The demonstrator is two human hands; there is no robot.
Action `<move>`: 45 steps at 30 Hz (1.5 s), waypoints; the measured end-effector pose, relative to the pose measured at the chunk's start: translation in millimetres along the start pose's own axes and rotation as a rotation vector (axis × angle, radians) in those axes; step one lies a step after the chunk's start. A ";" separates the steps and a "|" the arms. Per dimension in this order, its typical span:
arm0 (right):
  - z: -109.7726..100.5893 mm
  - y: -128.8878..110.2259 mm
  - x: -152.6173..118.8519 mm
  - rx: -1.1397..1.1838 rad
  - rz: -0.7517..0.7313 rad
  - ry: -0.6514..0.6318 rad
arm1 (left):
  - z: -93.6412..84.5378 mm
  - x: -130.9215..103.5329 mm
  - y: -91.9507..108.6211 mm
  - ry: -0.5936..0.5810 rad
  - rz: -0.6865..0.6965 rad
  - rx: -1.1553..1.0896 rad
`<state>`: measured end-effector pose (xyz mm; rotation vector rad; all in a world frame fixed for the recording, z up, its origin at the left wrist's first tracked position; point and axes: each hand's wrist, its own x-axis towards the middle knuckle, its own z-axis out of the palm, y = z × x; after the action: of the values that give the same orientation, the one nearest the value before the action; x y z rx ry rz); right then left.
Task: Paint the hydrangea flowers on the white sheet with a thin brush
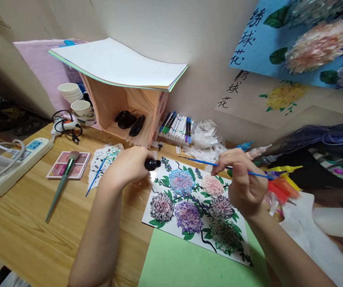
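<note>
Shows a pale wall (201,36) with two flower posters, then a light wood-grain counter (24,211). Carries one plain green sheet (171,259) and, overlapping it, one white rectangular painting (165,229) with six ruffled flowers, lying between both hands. Holds one slim blue paintbrush (207,162) pinched in the right hand (245,183), above the painting's upper part. Grips one small glossy black container (152,164), apparently a bottle, in the left hand (132,163), fingers partly hidden, near the painting's upper-left corner.
</note>
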<state>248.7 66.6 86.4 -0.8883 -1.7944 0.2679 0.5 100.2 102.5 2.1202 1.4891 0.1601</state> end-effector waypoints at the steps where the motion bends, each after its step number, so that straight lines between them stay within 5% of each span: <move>1: -0.2 0.8 0.0 0.005 -0.030 0.039 | 0.0 0.3 0.0 -0.022 -0.002 0.009; 4: -0.2 2.6 0.6 -0.006 -0.031 0.045 | 1.1 1.6 -0.6 -0.074 -0.010 0.051; 14: 16.3 43.6 -6.8 -0.279 0.189 -0.374 | 0.8 1.7 0.8 -0.132 -0.024 0.129; 36: 28.8 59.6 -16.6 -0.264 0.272 -0.437 | 0.7 0.6 -0.1 -0.126 -0.011 0.118; 45: 20.3 47.4 -13.0 -0.238 0.231 -0.331 | 0.6 1.3 -0.7 -0.140 -0.024 0.126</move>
<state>253.7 95.4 42.0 -1.2838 -2.0577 0.3712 0.6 101.4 101.4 2.1622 1.4755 -0.0912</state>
